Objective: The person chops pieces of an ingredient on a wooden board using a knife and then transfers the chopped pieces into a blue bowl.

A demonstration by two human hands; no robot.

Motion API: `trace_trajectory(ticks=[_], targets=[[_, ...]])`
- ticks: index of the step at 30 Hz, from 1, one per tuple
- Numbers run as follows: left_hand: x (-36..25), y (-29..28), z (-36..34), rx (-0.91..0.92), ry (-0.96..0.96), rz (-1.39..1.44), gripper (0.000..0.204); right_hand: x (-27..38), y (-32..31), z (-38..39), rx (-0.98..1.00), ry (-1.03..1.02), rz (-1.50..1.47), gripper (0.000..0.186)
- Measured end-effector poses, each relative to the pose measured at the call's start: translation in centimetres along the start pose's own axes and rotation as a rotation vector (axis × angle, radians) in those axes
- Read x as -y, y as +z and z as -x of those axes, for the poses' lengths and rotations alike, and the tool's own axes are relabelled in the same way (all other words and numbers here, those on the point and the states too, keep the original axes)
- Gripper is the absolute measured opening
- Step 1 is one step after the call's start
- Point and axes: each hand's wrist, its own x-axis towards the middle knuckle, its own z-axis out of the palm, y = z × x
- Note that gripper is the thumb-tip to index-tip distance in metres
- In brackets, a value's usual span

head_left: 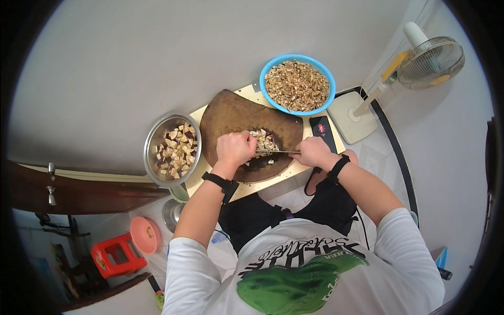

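At the desk's [247, 93] left edge, a steel bowl [147, 152] of pale, dark-skinned cubes [178, 150] is seen. On the wooden board [223, 116], the left hand [236, 149] is curled at the blade's far end; whether anything is held in its grip cannot be told. Chopped pieces [266, 139] are spread along the knife [281, 151]. Beyond, a blue basin [296, 112] is filled with finer bits [297, 84]. The knife handle is enclosed by the right hand's [315, 153] grip.
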Motion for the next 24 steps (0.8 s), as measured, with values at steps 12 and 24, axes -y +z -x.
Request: trace_trajectory(ticks=[12,24], targets=[[-1.8,-0.6,-8.4,0.128,0.318,-0.076,0.026,1.3,4.0,1.8,-0.241,0.256,-0.295,0.04],[3.0,5.7,-10.5,0.205,0.183,0.091,0.03,3.6,-1.5,-0.5,-0.011,0.404,-0.313,0.04]])
